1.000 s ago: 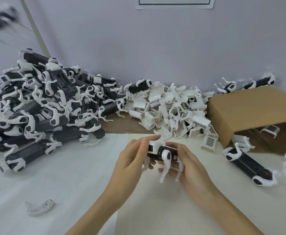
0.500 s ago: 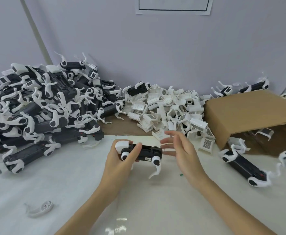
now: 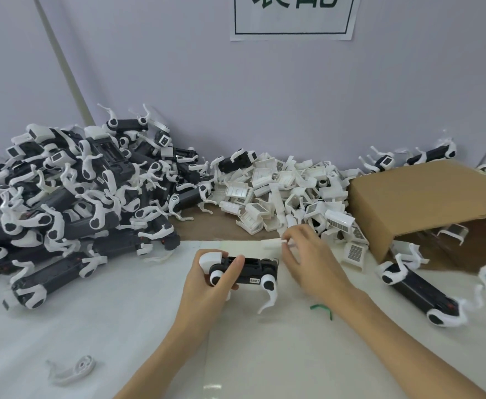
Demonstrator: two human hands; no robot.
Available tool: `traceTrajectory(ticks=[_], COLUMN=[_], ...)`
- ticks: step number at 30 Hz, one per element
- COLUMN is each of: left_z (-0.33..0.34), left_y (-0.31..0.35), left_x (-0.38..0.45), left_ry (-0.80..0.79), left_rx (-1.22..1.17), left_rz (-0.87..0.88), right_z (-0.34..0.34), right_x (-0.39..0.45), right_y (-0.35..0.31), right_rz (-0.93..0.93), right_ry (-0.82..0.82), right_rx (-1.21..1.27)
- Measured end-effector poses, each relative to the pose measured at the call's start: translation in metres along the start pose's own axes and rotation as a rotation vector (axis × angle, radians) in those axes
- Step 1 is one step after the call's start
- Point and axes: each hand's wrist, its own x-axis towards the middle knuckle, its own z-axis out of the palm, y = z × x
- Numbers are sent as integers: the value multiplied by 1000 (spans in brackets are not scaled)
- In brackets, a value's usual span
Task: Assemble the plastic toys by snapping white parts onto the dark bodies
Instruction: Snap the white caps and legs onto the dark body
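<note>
The left hand [image 3: 207, 279] grips a toy body [image 3: 243, 269] just above the table [image 3: 97, 318], thumb curled over its dark top, a white cap already on its left end and white legs hanging from its near side; the right hand [image 3: 308, 259] is apart from the toy, reaching toward the heap of white parts [image 3: 287, 191] at the back, and it pinches a small white piece [image 3: 276, 242] between thumb and fingertips, though blur hides the exact hold; the step in hand looks like fetching the next white part for this body; the next move calls for bringing the piece back, lining it up with the bare right end and pressing until it clicks, while the left hand holds the body steady; half a second ago the right hand hovered with fingers spread beside the toy and held nothing, and a second ago both hands were closed round the toy together, so the right hand has let go and gone forward to the heap; the left hand's hold and the toy's place have barely changed; to the left lies a big pile of finished toys [image 3: 72, 197]; to the right a cardboard box [image 3: 437, 203] lies on its side, another toy [image 3: 420, 292] in front of it; a loose white leg [image 3: 73, 370] lies near the front left.
</note>
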Motion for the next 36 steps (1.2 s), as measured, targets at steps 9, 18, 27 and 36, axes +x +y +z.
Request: traceTrajectory(ticks=[9, 18, 27, 36], left_z=[2, 8, 0, -1], left_y=[-6, -7, -10, 6], left_x=[3, -12, -13, -14], left_ry=[17, -115, -204, -105], left_rx=[-11, 153, 225, 644], left_rz=[-21, 184, 175, 451], right_z=[-31, -45, -36, -21], right_x=[-44, -50, -59, -63], right_y=[-8, -37, -48, -49], right_rz=[461, 373, 285, 225], right_ry=[98, -32, 59, 185], right_rx=[992, 1087, 636, 509])
